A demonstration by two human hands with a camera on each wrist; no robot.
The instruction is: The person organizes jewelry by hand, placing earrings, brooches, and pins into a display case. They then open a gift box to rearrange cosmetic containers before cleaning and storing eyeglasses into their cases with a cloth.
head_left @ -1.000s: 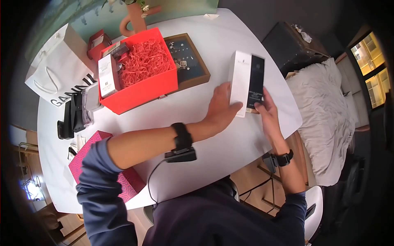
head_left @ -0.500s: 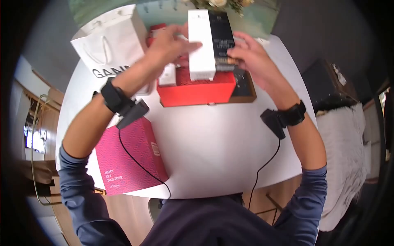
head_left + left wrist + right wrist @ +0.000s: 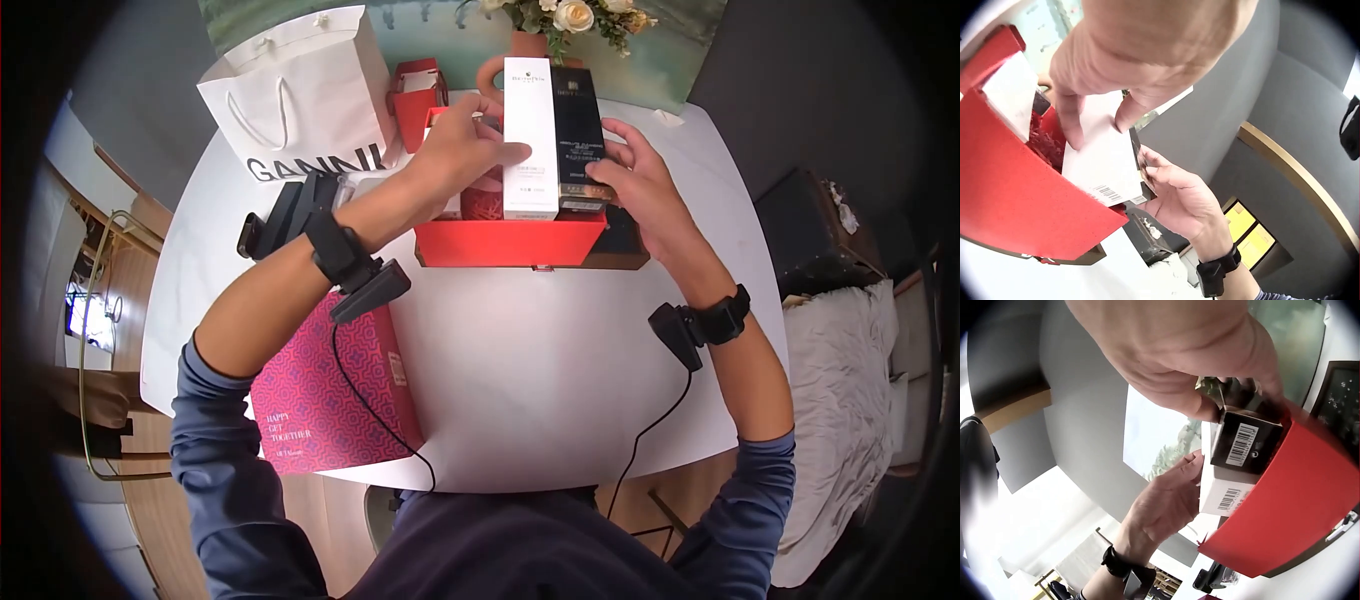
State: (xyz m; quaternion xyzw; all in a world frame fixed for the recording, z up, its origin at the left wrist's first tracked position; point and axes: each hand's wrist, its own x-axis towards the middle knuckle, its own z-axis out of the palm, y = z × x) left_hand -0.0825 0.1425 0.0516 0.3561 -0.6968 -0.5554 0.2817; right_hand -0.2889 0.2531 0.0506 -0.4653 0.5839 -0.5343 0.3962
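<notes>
In the head view a tall white box [image 3: 530, 150] and a black box [image 3: 580, 135] stand side by side at the red gift box [image 3: 510, 243], their lower ends at its near wall. The left hand [image 3: 455, 150] holds the white box, thumb on its face. From the right side the right hand [image 3: 645, 190] grips the black box. The left wrist view shows the left hand [image 3: 1141, 56] pinching the white box [image 3: 1100, 150] above red shredded paper [image 3: 1047, 147]. In the right wrist view, the black box's barcode end [image 3: 1244, 444] is level with the red wall.
A white paper bag [image 3: 300, 100] and a small red box [image 3: 418, 100] stand at the back left, near black cases [image 3: 290, 215]. A pink patterned box [image 3: 335, 390] lies front left. Behind the gift box is a vase with flowers [image 3: 573, 15]; a framed tray [image 3: 620, 245] is to its right.
Both hands have carried the white and black boxes from the table's right side over to the red gift box. They are now lower against its near wall, and the view has turned left.
</notes>
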